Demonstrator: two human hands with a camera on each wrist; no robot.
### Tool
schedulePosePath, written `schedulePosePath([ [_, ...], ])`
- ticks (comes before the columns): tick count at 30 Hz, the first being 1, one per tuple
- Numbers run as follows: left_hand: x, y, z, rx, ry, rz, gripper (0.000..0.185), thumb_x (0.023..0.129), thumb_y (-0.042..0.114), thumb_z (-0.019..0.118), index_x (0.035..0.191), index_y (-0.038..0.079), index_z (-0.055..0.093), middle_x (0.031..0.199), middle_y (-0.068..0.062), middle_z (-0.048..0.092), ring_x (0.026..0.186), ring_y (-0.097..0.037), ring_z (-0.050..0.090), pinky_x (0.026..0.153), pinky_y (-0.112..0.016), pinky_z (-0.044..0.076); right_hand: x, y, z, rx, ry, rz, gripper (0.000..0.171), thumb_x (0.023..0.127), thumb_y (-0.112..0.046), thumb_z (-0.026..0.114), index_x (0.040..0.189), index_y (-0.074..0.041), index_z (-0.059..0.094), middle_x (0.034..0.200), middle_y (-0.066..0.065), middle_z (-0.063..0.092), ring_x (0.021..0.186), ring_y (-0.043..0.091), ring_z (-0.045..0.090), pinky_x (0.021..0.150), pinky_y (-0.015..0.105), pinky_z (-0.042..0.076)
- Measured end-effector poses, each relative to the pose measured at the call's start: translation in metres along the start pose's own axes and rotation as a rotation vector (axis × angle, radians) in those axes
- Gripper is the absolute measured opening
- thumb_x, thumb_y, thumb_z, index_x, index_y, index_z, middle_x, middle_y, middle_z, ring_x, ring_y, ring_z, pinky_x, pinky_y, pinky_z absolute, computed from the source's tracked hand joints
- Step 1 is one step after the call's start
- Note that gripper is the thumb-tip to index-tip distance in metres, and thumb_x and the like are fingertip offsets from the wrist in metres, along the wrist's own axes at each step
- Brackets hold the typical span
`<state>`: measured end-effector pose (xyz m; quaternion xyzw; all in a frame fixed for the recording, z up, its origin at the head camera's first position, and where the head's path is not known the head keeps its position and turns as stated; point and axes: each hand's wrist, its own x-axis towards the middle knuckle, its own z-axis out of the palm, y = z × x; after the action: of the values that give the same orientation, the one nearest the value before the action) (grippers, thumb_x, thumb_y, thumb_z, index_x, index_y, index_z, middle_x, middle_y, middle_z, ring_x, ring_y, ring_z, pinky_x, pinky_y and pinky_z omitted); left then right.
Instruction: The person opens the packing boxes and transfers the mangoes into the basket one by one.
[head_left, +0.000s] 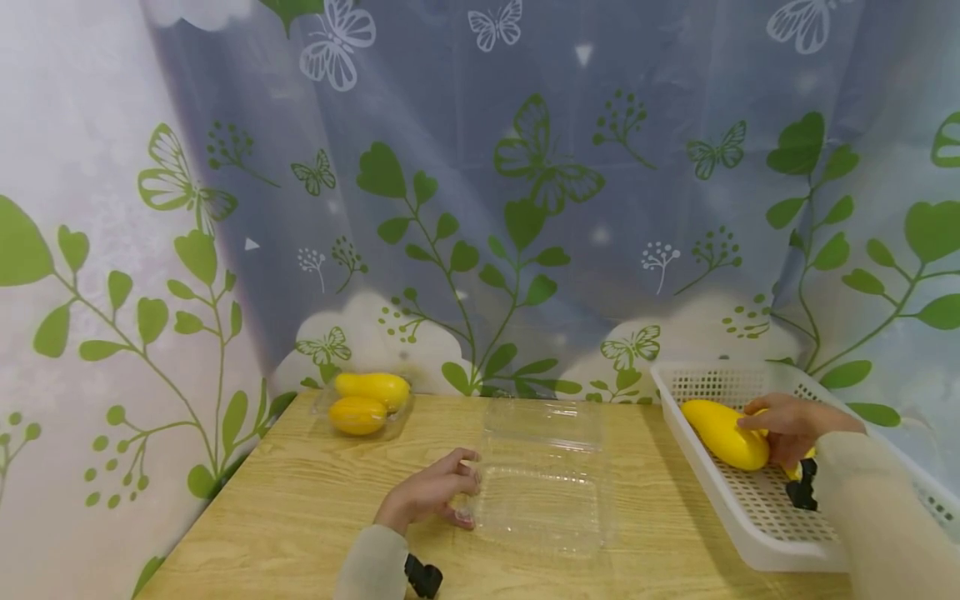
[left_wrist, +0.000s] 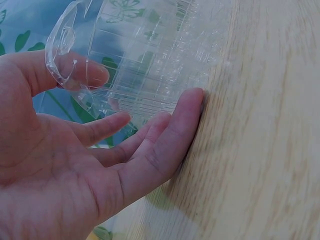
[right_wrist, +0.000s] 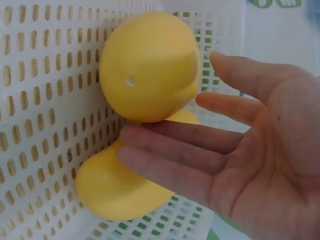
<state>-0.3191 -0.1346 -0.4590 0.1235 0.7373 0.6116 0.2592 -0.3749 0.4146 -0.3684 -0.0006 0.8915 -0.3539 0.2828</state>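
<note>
In the head view my left hand (head_left: 433, 492) rests at the left edge of an open clear plastic clamshell box (head_left: 540, 508). In the left wrist view, the thumb of this hand (left_wrist: 145, 165) shows through the box's clear plastic (left_wrist: 150, 45), and the other fingertips lie by its lower side. My right hand (head_left: 798, 423) reaches into a white basket (head_left: 708, 500). Its fingers lie against a smooth yellow mango-like fruit (head_left: 726, 435), not wrapped around it. In the right wrist view, a second yellow fruit (right_wrist: 117, 187) lies beneath the fingers of the right hand (right_wrist: 240, 145).
A clear plastic box (head_left: 397, 421) holding two yellow fruits (head_left: 358, 415) stands at the back left of the wooden table (head_left: 300, 517). A patterned curtain (head_left: 480, 250) hangs right behind the table. The basket's raised rim stands along the right.
</note>
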Motion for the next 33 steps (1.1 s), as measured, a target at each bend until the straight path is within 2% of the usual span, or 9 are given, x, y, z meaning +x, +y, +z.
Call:
schedulePosePath([
  [4, 0.000, -0.001, 0.000, -0.006, -0.001, -0.001, 0.063, 0.099, 0.008, 0.055, 0.155, 0.000, 0.026, 0.145, -0.029, 0.040, 0.125, -0.032, 0.050, 0.076, -0.043, 0.067, -0.006, -0.004, -0.004, -0.081, 0.026, -0.006, 0.073, 0.109, -0.025, 0.048, 0.148, 0.022, 0.010, 0.134, 0.055, 0.041, 0.121, 0.061, 0.056, 0.096, 0.062, 0.059],
  [9, 0.000, -0.001, 0.000, -0.010, -0.004, 0.001, 0.063, 0.100, 0.008, 0.055, 0.155, 0.000, 0.026, 0.145, -0.029, 0.039, 0.126, -0.032, 0.050, 0.075, -0.042, 0.067, -0.015, -0.012, -0.008, -0.156, 0.078, 0.002, 0.074, 0.107, -0.034, 0.053, 0.149, 0.017, 0.020, 0.123, 0.046, 0.054, 0.104, 0.045, 0.068, 0.089, 0.055, 0.063],
  [16, 0.000, -0.001, -0.001, -0.016, -0.005, 0.001, 0.063, 0.100, 0.008, 0.055, 0.155, 0.000, 0.026, 0.146, -0.030, 0.038, 0.126, -0.032, 0.050, 0.075, -0.042, 0.067, -0.019, -0.027, -0.012, -0.166, 0.079, 0.009, 0.077, 0.106, -0.033, 0.055, 0.150, 0.017, 0.016, 0.133, 0.053, 0.042, 0.111, 0.057, 0.063, 0.090, 0.059, 0.062],
  [22, 0.000, 0.000, -0.001, -0.009, -0.004, -0.001, 0.063, 0.099, 0.008, 0.055, 0.155, 0.000, 0.027, 0.145, -0.029, 0.040, 0.124, -0.032, 0.051, 0.075, -0.042, 0.067, -0.025, -0.040, -0.013, -0.237, 0.104, -0.031, 0.082, 0.104, -0.041, 0.057, 0.150, 0.016, 0.020, 0.135, 0.051, 0.042, 0.106, 0.051, 0.066, 0.085, 0.054, 0.064],
  [26, 0.000, 0.000, -0.001, -0.004, -0.005, -0.005, 0.063, 0.100, 0.009, 0.055, 0.155, 0.000, 0.027, 0.144, -0.028, 0.041, 0.123, -0.032, 0.052, 0.076, -0.043, 0.067, -0.029, -0.050, -0.012, -0.262, 0.119, -0.056, 0.085, 0.103, -0.043, 0.058, 0.151, 0.016, 0.020, 0.138, 0.050, 0.040, 0.108, 0.053, 0.065, 0.083, 0.053, 0.064],
  [33, 0.000, -0.001, -0.001, 0.000, -0.005, -0.004, 0.063, 0.100, 0.010, 0.055, 0.155, 0.000, 0.027, 0.145, -0.029, 0.041, 0.123, -0.032, 0.053, 0.076, -0.043, 0.067, -0.035, -0.064, -0.010, -0.283, 0.118, -0.072, 0.083, 0.104, -0.042, 0.057, 0.154, 0.013, 0.020, 0.148, 0.051, 0.025, 0.114, 0.057, 0.061, 0.085, 0.054, 0.064],
])
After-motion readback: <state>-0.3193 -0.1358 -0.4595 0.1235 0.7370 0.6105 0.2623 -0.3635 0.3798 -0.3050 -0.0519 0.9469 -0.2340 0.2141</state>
